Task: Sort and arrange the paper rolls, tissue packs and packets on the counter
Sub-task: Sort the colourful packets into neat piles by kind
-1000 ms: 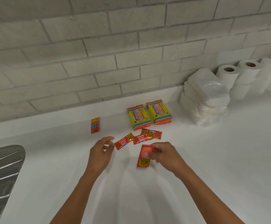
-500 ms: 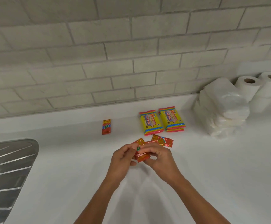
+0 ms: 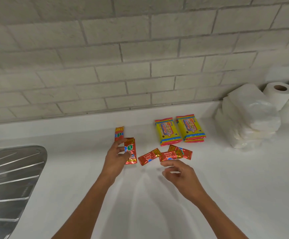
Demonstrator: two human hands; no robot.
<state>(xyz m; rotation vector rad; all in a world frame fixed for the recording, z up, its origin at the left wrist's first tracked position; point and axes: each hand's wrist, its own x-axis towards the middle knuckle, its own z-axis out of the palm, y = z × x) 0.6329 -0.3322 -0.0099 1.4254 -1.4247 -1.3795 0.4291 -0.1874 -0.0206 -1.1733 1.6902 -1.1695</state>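
Observation:
My left hand point(image 3: 115, 156) grips a red foil packet point(image 3: 131, 150) upright, just in front of another red packet point(image 3: 119, 133) lying near the wall. My right hand point(image 3: 178, 173) hovers empty with loosely curled fingers, just below three loose red packets: one point(image 3: 148, 156) tilted, one point(image 3: 170, 156) beside it, one point(image 3: 183, 150) behind. Two stacks of yellow tissue packs point(image 3: 167, 131) point(image 3: 190, 128) lie side by side further back. A pile of white tissue packs point(image 3: 249, 116) and paper rolls point(image 3: 278, 94) stand at the right.
The white counter point(image 3: 226, 187) stretches wide at the front and right. A steel sink drainboard point(image 3: 11, 178) takes up the left edge. A grey brick wall point(image 3: 123, 57) closes off the back.
The red packet passed from both hands into my left hand, which carried it left toward the lone packet by the wall. My right hand let go and drew back, empty.

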